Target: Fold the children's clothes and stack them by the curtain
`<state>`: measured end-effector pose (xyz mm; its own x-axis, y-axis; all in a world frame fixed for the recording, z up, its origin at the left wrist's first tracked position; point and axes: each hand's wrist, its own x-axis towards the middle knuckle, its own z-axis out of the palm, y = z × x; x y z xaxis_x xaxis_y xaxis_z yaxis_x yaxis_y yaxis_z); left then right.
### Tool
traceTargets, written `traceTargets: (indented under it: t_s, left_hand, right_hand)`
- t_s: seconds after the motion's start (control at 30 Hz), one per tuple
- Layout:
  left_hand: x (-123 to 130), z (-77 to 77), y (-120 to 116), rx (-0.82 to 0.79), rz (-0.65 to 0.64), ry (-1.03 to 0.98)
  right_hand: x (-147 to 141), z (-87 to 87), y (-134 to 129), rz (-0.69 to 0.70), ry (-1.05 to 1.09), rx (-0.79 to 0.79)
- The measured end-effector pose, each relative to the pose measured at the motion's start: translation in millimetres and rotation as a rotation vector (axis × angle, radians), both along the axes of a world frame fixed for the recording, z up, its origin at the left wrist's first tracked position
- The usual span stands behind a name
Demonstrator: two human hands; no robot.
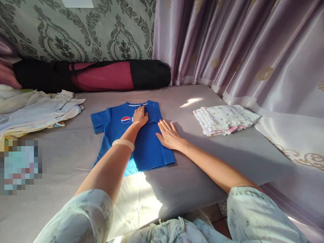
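A blue T-shirt [149,145] with a round red, white and blue logo lies on the grey sheet, its collar pointing away from me. Its sleeve on the left sticks out, while the side on the right is folded inward. My left hand [140,115] rests on the shirt just below the collar, beside the logo; its fingers are close together and I cannot tell whether they pinch any cloth. A pale bangle circles that wrist. Flat on the shirt's right edge lies my right hand [169,135], fingers spread, holding nothing.
A stack of folded patterned cloths [225,118] sits to the right. Loose light-coloured clothes [37,111] are heaped at the left, above a blurred patch. A long black and dark red bag [103,76] lies along the wall. Purple curtains [215,40] hang at the right.
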<state>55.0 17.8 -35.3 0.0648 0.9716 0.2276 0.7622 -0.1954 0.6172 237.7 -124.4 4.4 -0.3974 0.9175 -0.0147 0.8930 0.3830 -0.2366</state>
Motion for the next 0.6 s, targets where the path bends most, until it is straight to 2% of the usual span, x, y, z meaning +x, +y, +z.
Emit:
traceTargets:
  t_s: [0.33,0.43,0.53,0.6]
  left_hand:
    - [0,-2.4,2,0.028,-0.002,-0.029]
    - [-1,-1.5,2,0.016,0.007,-0.032]
    - [-1,0.7,1,0.000,0.006,-0.019]
    - [-1,2.4,-1,-0.005,0.000,-0.011]
  right_hand:
    - [8,17.7,-89,0.100,0.087,-0.096]
    - [10,29.4,-111,0.134,0.099,-0.120]
    - [12,51.1,-113,0.179,0.108,-0.167]
    - [12,65.6,-94,0.214,0.149,-0.204]
